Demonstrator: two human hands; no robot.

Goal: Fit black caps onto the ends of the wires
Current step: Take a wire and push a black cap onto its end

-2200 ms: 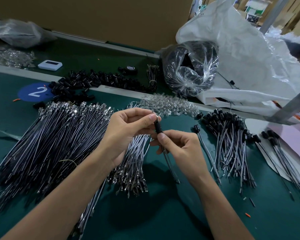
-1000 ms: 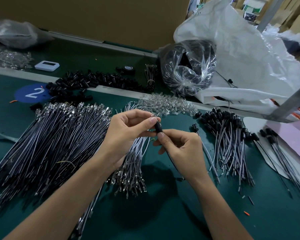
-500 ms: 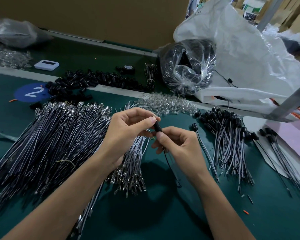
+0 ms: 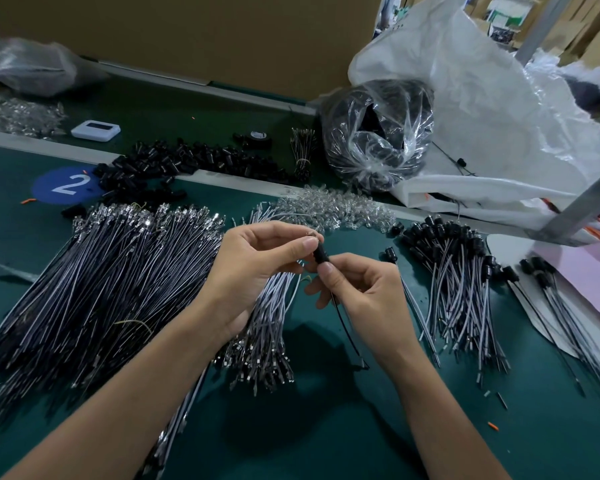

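Surroundings: green mat [image 4: 326, 427] as work surface. To my left, a wide fan of uncapped wires [image 4: 101, 289], metal terminals glinting at the far ends. A smaller bundle [image 4: 267, 327] lies right under my left wrist, partly hidden by it. To my right, a heap of capped wires [image 4: 454, 271], black heads pointing away from me; one lone capped wire [image 4: 390, 254] lies between that heap and my right hand. A pink sheet [image 4: 586, 271] sits at the right edge. Farther back: a loose pile of caps [image 4: 187, 161], a drift of clear glassy parts [image 4: 336, 209], a blue round sticker [image 4: 66, 183] marked 2, and a small white device [image 4: 96, 130].

Grip: left hand [image 4: 253, 268] pinches the black cap [image 4: 321, 253] between thumb and forefinger. Right hand [image 4: 364, 292] pinches the wire [image 4: 347, 327] just below the cap, other fingers curled. Both are raised above the mat, over the gap between the small bundle and the capped heap. The wire trails down under my right palm to the mat. My fingertips cover the joint, so I cannot tell how far the cap is seated.

Materials: cap is matte, short and cylindrical; wire is thin, dark and limp.

Containers: a crinkled clear plastic bag [image 4: 374, 133] holds dark coiled stock; it leans against a large white sack [image 4: 499, 116], contents mostly hidden.
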